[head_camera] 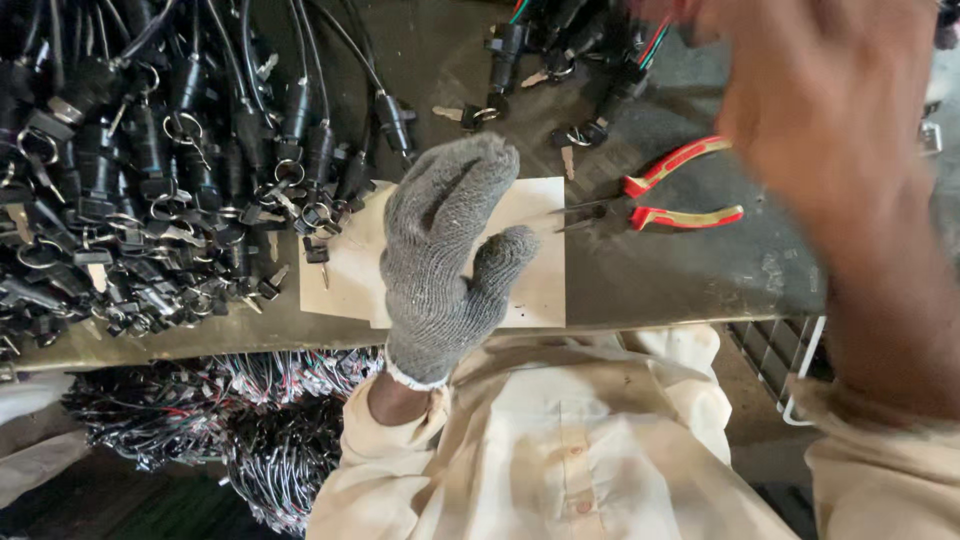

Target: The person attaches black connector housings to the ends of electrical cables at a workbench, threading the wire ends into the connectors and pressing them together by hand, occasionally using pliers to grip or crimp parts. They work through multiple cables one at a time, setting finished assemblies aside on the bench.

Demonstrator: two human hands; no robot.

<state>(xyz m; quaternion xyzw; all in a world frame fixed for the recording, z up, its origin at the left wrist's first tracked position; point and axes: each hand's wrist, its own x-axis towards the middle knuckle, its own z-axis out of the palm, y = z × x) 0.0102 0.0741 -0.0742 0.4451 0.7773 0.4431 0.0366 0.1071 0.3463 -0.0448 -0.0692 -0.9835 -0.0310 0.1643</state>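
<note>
On the workbench (680, 280), gloved left hand (445, 240) lies open on card (535, 290)

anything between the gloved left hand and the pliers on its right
Nothing visible. The left hand rests on the pale board; only bare board and tabletop separate it from the red-handled pliers. The blurred right hand hovers above, empty.

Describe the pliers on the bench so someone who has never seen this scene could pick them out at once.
Start at the pale card sheet in the middle of the dark workbench, under the gloved left hand. Just off its right edge lie the pliers, thin nose pointing at the sheet. Their red handles with yellow trim are the only bright tool among black switches.
</note>
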